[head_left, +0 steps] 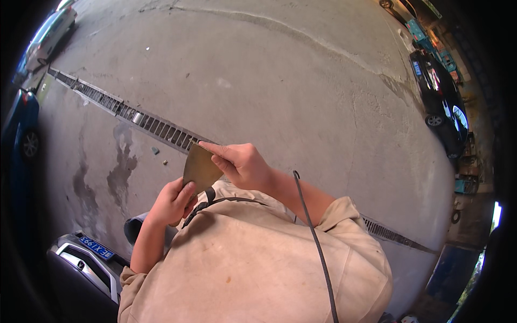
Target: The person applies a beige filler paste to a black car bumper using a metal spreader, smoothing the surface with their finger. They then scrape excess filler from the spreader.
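Observation:
In front of my torso a flat, brownish-olive piece [202,168] is held up, wider at one end, with a smooth, dull face; I cannot make out its exact kind. My left hand [175,202] grips its lower left edge, thumb on the near face and the other fingers curled behind. My right hand [246,166] closes on its upper right edge, the index finger stretched along the top and the thumb below. Both forearms come out of rolled beige sleeves.
A slotted drain grate [161,128] crosses the concrete floor [280,81] diagonally. A dark car front [89,264] is close at lower left. Another blue car [24,129] stands left, a black car [441,102] right. A dark cord [318,242] hangs before my beige clothing.

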Tool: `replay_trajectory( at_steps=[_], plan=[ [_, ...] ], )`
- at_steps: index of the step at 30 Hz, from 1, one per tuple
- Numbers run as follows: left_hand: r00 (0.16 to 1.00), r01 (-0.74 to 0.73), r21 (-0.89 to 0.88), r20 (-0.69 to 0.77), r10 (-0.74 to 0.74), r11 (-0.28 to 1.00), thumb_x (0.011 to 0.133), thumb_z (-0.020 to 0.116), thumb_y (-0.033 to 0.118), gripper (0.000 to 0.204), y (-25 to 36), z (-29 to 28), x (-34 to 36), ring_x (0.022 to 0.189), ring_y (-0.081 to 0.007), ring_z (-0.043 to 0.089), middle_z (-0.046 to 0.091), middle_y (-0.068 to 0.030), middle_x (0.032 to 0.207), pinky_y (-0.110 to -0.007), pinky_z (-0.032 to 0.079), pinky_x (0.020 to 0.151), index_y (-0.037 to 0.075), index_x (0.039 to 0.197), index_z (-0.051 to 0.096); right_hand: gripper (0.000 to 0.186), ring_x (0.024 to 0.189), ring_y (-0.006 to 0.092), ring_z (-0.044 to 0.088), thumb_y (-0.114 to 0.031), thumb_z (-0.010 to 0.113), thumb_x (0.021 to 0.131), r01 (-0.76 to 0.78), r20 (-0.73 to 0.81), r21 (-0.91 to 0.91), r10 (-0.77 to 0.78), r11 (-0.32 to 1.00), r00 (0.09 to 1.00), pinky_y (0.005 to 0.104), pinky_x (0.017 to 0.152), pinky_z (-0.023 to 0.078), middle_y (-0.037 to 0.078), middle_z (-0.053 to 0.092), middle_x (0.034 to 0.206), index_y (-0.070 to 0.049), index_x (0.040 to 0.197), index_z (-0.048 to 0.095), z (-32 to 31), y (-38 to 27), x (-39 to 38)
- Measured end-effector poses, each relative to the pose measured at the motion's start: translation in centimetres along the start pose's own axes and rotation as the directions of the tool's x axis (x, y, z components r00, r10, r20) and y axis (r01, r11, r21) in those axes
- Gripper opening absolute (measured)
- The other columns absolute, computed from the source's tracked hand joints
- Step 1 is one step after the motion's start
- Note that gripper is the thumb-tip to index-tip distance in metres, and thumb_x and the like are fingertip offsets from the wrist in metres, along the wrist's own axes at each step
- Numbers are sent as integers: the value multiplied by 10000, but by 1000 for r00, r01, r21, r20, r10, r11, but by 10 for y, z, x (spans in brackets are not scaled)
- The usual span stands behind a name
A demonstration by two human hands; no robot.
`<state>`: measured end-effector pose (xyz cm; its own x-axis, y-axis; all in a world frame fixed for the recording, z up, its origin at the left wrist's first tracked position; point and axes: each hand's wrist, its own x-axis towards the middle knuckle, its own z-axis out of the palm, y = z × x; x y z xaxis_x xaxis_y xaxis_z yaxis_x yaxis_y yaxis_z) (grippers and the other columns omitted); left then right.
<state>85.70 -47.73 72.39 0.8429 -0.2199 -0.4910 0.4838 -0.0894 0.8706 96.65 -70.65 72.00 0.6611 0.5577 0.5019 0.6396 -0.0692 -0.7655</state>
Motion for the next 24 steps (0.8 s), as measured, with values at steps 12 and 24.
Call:
replay_trajectory(
  at_steps=[12,24],
  plan=[
    [999,-39,188,10,38,981,1097,468,189,251,7,-3,4,489,-82,471,524,5,606,-287,403,482,14,938,554,309,576,332,626,-142,618,1016,-40,53,17,39,999,998,401,550,511,166,618,693,8,1282,657,-1,5,5],
    [996,-85,393,45,73,916,1058,523,159,200,13,-4,15,522,-168,519,569,-63,603,-343,446,545,0,962,597,437,642,369,657,-391,456,1102,-61,253,-48,72,997,965,418,581,531,168,645,740,-8,1199,643,-9,22,1]
  ],
)
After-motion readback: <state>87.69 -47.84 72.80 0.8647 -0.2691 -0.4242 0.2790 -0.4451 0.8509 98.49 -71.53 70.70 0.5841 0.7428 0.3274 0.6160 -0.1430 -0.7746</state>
